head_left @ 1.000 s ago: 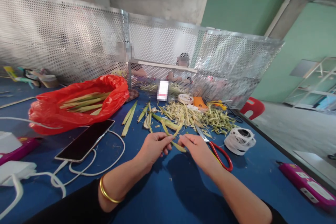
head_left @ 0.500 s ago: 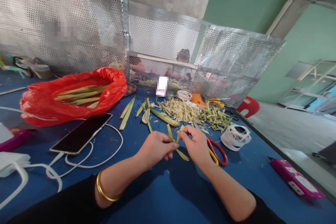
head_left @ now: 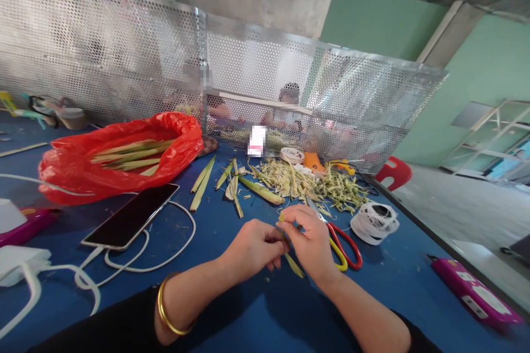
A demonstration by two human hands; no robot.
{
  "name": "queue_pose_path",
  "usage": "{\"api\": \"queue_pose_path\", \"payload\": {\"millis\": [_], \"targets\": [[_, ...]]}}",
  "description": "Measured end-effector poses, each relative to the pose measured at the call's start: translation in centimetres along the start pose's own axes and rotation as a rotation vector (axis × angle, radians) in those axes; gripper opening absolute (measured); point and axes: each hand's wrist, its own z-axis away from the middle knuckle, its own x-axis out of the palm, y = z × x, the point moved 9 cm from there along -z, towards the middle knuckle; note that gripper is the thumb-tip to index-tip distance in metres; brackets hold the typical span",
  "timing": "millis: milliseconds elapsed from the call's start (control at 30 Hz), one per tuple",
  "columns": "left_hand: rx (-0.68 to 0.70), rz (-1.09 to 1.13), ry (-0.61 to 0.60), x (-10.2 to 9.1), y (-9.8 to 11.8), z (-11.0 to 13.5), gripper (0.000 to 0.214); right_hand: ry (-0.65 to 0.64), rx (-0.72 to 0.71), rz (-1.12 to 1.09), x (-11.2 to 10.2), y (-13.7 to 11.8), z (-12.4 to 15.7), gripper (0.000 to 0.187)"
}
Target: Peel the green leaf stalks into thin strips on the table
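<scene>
Over the blue table my left hand and right hand pinch a leaf strip, and light pressure's best imo.

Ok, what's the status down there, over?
Left grip, right grip: both pinching the leaf strip. Strip's free end pokes out below. Scissors close beside right grip.

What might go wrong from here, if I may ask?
The thin leaf strip, held by the left hand and the right hand, might split. The scissors lie close beside the right hand, which could nudge them. The white cable loops beside the phone, near the left forearm, which might snag it.
</scene>
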Motion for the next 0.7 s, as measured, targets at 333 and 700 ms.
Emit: {"api": "queue_pose_path", "payload": {"millis": [333,700], "targets": [[-0.057,0.527,0.231,-4.5,1.6,0.4,0.024,0.235,-0.024,0.111,-4.7,-1.4,0.4,0.016],[0.008,0.697,0.313,-6.3,2.6,1.0,0.040,-0.286,0.325,-0.304,5.4,-0.9,-0.7,0.031]]}}
